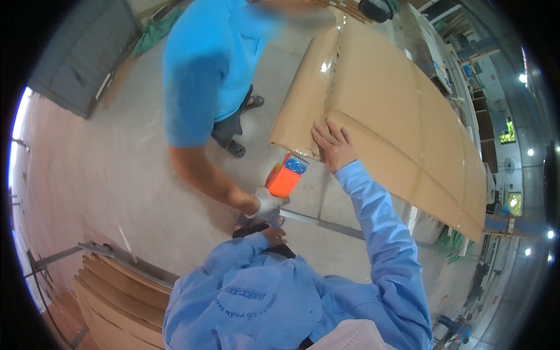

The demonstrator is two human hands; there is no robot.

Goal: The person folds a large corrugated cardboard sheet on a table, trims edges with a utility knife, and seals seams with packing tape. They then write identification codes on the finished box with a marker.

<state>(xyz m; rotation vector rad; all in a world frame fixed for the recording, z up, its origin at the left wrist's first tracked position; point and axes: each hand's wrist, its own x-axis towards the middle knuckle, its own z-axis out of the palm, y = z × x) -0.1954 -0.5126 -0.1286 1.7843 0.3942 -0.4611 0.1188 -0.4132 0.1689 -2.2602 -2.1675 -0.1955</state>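
Note:
My right hand [333, 146] lies with its fingers spread on the near edge of a large brown cardboard package [385, 99], beside a strip of clear tape along its corner. My left hand [274, 235] is near my waist, fingers loose, with nothing visible in it. Between my hands, a co-worker's white-gloved hand [268, 202] holds an orange tape dispenser [286, 179] just off the package's near end. Part of the dispenser's grip is hidden by the glove.
The co-worker in a bright blue shirt [198, 87] stands at the package's left side. Stacked cardboard sheets [116, 297] are at lower left, next to a metal rail [134, 262]. A grey cabinet [84, 52] stands at upper left. Shelving and machinery line the right.

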